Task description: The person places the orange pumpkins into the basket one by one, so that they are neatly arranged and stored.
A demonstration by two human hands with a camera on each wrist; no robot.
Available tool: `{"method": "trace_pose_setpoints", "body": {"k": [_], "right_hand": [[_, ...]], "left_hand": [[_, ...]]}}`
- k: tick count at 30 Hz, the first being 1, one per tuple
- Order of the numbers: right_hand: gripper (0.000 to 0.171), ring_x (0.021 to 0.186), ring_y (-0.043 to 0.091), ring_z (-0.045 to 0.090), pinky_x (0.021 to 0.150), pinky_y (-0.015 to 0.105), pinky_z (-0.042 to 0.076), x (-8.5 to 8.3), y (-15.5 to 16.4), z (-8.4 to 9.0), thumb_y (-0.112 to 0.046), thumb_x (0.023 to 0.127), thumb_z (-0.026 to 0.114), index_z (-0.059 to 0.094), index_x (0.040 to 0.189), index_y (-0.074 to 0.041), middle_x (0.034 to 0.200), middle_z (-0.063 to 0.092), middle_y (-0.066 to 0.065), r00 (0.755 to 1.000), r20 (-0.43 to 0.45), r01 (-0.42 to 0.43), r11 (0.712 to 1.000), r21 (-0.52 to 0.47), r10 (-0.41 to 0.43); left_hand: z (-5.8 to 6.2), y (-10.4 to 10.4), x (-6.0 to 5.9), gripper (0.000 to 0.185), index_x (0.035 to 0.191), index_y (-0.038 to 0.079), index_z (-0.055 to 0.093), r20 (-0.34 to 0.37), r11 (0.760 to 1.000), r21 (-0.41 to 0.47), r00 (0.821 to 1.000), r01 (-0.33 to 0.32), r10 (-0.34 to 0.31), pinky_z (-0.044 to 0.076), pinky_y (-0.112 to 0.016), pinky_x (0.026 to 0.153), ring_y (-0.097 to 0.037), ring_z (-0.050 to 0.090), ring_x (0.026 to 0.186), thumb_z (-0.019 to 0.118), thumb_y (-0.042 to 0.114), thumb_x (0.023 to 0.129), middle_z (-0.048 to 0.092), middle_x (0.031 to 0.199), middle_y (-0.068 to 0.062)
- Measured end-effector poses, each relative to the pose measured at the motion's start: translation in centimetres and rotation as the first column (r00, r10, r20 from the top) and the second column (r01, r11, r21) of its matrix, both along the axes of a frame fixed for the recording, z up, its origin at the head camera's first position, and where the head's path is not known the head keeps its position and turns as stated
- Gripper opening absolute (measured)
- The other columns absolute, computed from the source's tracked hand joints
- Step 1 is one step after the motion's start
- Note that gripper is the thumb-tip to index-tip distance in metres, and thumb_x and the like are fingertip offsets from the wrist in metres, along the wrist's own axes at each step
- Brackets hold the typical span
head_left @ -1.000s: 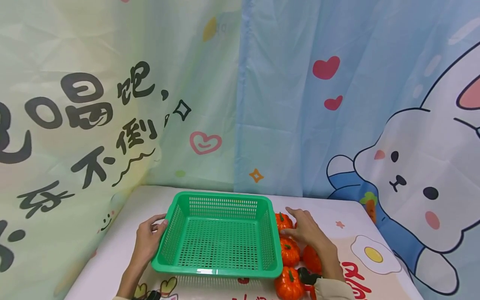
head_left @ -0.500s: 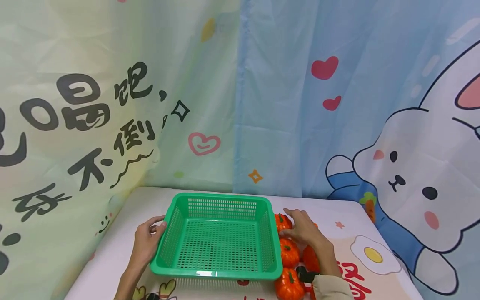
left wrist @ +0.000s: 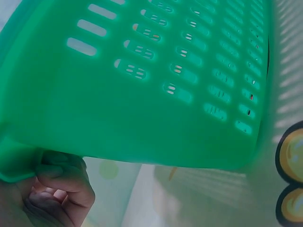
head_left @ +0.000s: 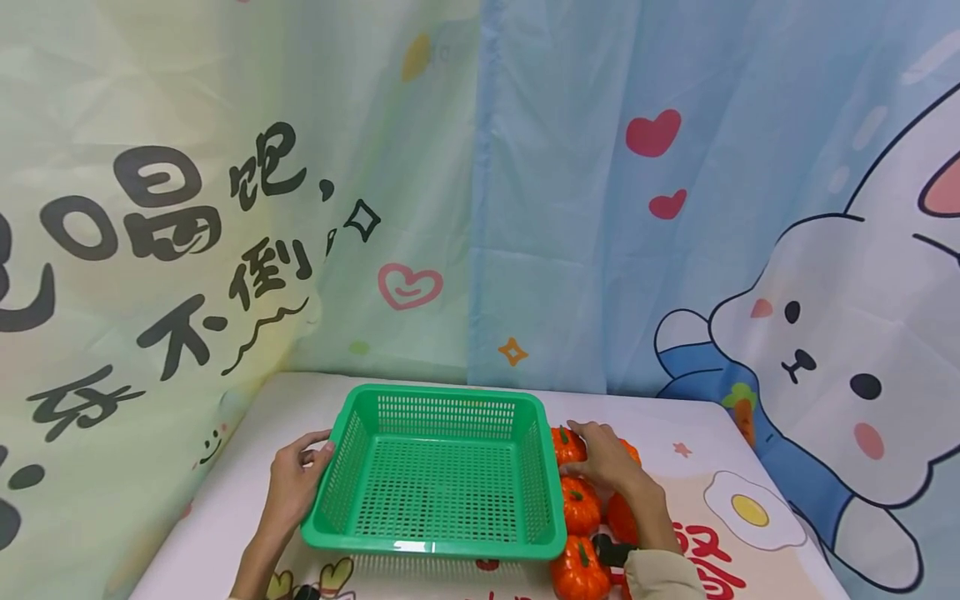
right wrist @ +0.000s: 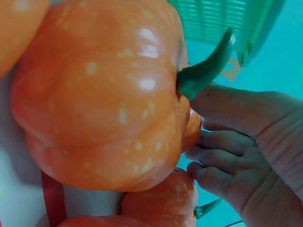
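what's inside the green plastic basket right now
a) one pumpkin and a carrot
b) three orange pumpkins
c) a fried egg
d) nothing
d, since the head view shows only bare mesh on the floor of the green perforated plastic basket, while the small orange toy pumpkins sit outside it on the table along its right wall, with the right hand on the farthest of them and the left hand holding the basket's left rim.

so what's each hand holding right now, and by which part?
Left hand grips the green basket by its left rim. Right hand curls its fingers round the farthest orange pumpkin, beside the basket's right wall.
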State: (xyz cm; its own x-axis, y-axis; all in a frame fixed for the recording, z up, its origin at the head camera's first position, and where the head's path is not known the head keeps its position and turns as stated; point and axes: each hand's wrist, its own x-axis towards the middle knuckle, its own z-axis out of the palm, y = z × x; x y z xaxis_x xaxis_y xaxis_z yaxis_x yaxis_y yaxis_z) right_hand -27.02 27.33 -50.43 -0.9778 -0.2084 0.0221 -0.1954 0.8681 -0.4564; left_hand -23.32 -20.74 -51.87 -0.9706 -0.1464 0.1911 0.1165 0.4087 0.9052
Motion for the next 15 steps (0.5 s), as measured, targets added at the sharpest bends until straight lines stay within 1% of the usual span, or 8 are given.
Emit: {"method": "trace_pose_setpoints", "body": {"k": [6,10,14,15], "right_hand": [[0.086,0.122,0.041,0.065,0.111,0.064,0.054,-0.1,-0.2,0.2,-0.025,0.084,0.097,0.057,0.152,0.009,0.137,0.071,0.024,1.0,-0.003,-0.012,1.0,-0.004,0.012],[0.086,0.122,0.042,0.064,0.111,0.065,0.053,-0.3,0.0,-0.1,-0.025,0.084,0.097,0.057,0.152,0.008,0.137,0.071,0.025,1.0,-0.004,-0.013,1.0,0.002,0.013],[0.085,0.118,0.043,0.066,0.107,0.066,0.055,-0.9,0.6,-1.1,-0.025,0.083,0.097,0.059,0.15,0.009,0.134,0.071,0.027,0.998,-0.031,-0.051,0.999,-0.016,0.051],[0.084,0.116,0.042,0.066,0.105,0.064,0.057,-1.4,1.1,-2.0,-0.026,0.084,0.096,0.059,0.15,0.009,0.133,0.072,0.027,0.995,-0.056,-0.081,0.996,-0.02,0.08]], "left_hand": [[0.0,0.0,0.0,0.035,0.137,-0.009,0.069,-0.008,1.0,0.007,1.0,0.003,-0.003,0.054,-0.022,0.054,-0.005,0.063,0.053,0.065,0.014,0.11,0.076,0.08,-0.018],[0.0,0.0,-0.1,0.035,0.136,-0.009,0.069,-0.007,1.0,0.007,1.0,0.005,-0.005,0.054,-0.022,0.054,-0.005,0.063,0.054,0.064,0.013,0.11,0.076,0.08,-0.018],[0.0,0.0,-0.1,0.034,0.136,-0.009,0.069,-0.001,1.0,0.002,1.0,0.004,-0.004,0.053,-0.022,0.054,-0.005,0.062,0.054,0.064,0.013,0.11,0.076,0.079,-0.017],[0.0,-0.1,-0.1,0.034,0.137,-0.009,0.069,0.0,1.0,0.003,1.0,0.003,-0.003,0.053,-0.022,0.054,-0.006,0.062,0.054,0.064,0.013,0.11,0.075,0.079,-0.017]]}}
